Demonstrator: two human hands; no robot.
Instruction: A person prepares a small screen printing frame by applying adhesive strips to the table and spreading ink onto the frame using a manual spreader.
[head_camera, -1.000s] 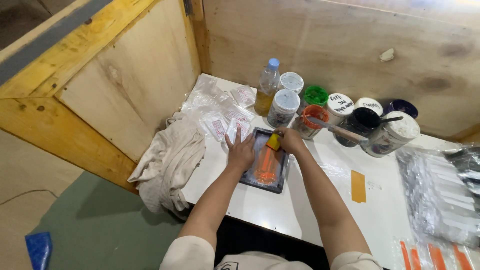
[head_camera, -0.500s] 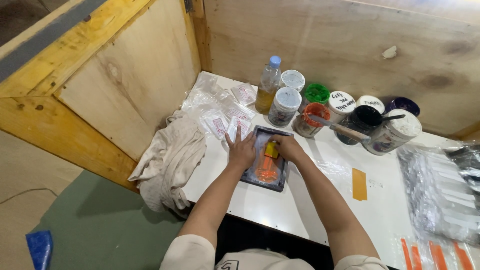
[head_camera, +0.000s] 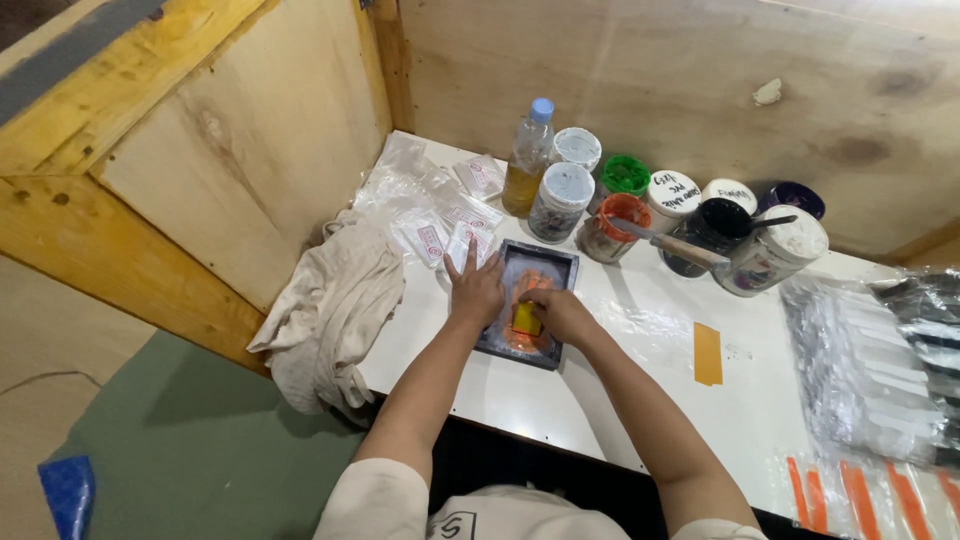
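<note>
Orange ink is showing through the small dark screen frame (head_camera: 528, 305) that is lying flat on the white table (head_camera: 640, 370), near its front-left part. We are pressing the left hand (head_camera: 477, 290) open and flat, fingers spread, on the frame's left edge, with fingertips reaching onto the small plastic packets (head_camera: 440, 225) beside it. We are closing the right hand (head_camera: 562, 314) around a small yellow squeegee block (head_camera: 526, 319), holding it down on the mesh in the frame's lower half (contact itself is hidden by the fingers). A beige cloth (head_camera: 335, 310) is hanging over the table's left edge, just beside the frame. Behind the frame, ink jars (head_camera: 600, 200) and a plastic bottle (head_camera: 527, 160) are standing against the plywood wall (head_camera: 650, 80); one open jar is holding a stirring stick (head_camera: 675, 243). A yellow strip (head_camera: 707, 353) is lying to the right, well apart.
</note>
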